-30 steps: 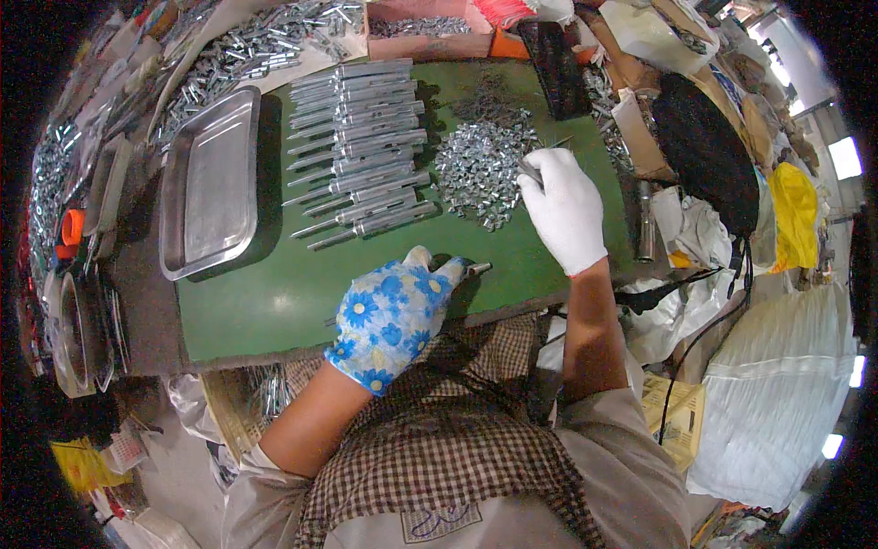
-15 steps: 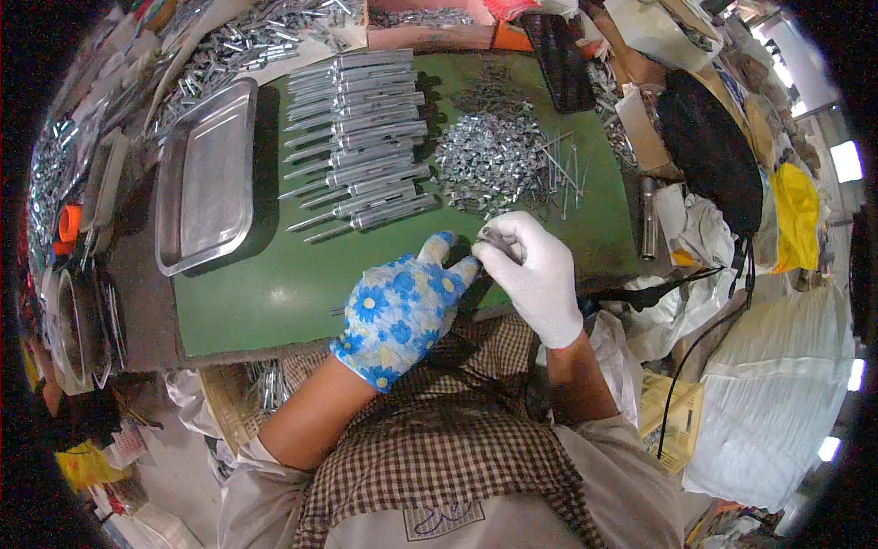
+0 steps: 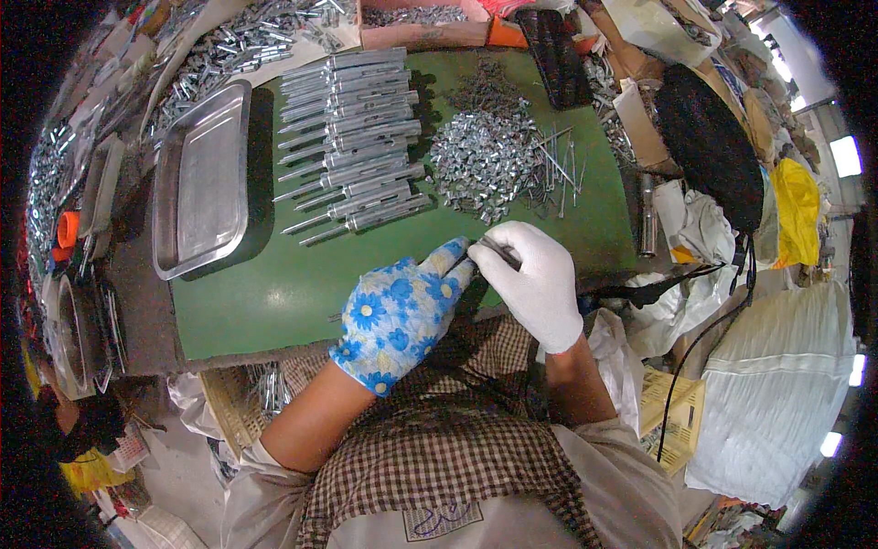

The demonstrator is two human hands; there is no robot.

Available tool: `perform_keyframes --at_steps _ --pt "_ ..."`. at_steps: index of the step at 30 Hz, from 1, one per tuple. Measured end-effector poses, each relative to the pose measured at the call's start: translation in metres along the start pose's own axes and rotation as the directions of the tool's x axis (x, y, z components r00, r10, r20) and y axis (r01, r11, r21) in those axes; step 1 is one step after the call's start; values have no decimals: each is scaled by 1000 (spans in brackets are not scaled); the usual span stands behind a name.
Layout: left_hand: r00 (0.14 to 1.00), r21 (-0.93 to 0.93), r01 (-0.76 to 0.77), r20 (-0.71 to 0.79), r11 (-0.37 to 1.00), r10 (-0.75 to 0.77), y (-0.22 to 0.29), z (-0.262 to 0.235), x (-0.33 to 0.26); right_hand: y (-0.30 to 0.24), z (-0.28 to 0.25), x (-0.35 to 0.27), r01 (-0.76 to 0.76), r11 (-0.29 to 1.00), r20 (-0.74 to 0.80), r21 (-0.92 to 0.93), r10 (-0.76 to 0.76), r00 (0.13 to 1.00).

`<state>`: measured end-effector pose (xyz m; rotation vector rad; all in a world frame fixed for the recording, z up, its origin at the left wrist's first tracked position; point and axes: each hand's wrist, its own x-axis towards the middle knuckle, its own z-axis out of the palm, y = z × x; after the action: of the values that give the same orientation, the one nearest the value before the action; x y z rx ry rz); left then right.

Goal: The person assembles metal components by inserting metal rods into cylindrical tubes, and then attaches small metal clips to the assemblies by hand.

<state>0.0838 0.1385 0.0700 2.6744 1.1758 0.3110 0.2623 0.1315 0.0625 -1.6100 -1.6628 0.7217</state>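
My left hand (image 3: 395, 316), in a blue flowered glove, is closed near the front edge of the green work mat (image 3: 265, 306). Thin metal ends poke out beside its wrist, but what its fingers hold is mostly hidden. My right hand (image 3: 537, 284), in a white glove, pinches a small dark metal piece (image 3: 498, 252) whose kind I cannot make out. The fingertips of both hands meet just below a heap of small shiny metal sleeves (image 3: 485, 165). Left of that heap lies a stacked row of slim metal tubes with thin rods (image 3: 357, 156).
A shallow steel tray (image 3: 203, 183) sits at the mat's left. Loose thin pins (image 3: 560, 165) lie right of the heap, and small dark parts (image 3: 494, 87) behind it. A pink box (image 3: 425, 35) of metal parts and a black case (image 3: 553, 59) stand at the back.
My right hand has shifted slightly down and left, bringing its fingertips against the left hand's. The left thumb and fingers have drawn closer together. The view has shifted a little.
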Motion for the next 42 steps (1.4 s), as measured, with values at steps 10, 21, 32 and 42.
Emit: perform_keyframes --at_steps 10,21,32,42 --pt "999 20 -6 51 1000 5 -1 1 -2 -1 1 6 49 998 5 -45 -49 999" --pt "999 -41 30 25 999 -29 -1 -1 -1 1 -6 5 -41 998 87 47 36 996" --pt "998 46 -57 -23 997 58 -4 4 -4 5 -11 4 -99 979 176 177 67 982" --pt "999 -38 -18 -36 999 16 -3 2 -3 12 -5 2 -107 957 131 269 73 989"
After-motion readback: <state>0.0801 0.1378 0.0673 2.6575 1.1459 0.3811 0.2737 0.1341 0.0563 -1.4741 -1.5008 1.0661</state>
